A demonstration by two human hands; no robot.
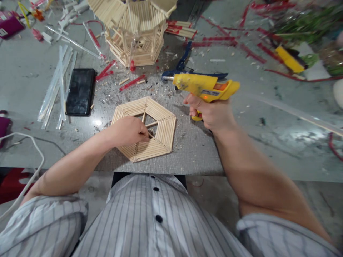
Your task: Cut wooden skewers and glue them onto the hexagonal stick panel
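Observation:
A hexagonal panel of thin wooden sticks (165, 134) lies near the table's front edge, with spokes crossing its open centre. Over its left half rests my left hand (131, 131), fingers pinched together at one spoke near the centre. Whether those fingertips hold a loose stick or the spoke itself is hidden. To the right, my right hand (211, 110) is wrapped round the handle of a yellow glue gun (203, 85). Its metal nozzle points left, above and apart from the panel, and a small orange light glows on its side.
A stick-built model (134, 39) stands at the back. Left of the panel lie a black phone (80, 92) and clear glue sticks (57, 85). Blue-handled pliers (184, 59) lie behind the glue gun. Red wrapper strips (252, 53) and a yellow-handled tool (290, 60) are at right; a white cable (40, 153) hangs left.

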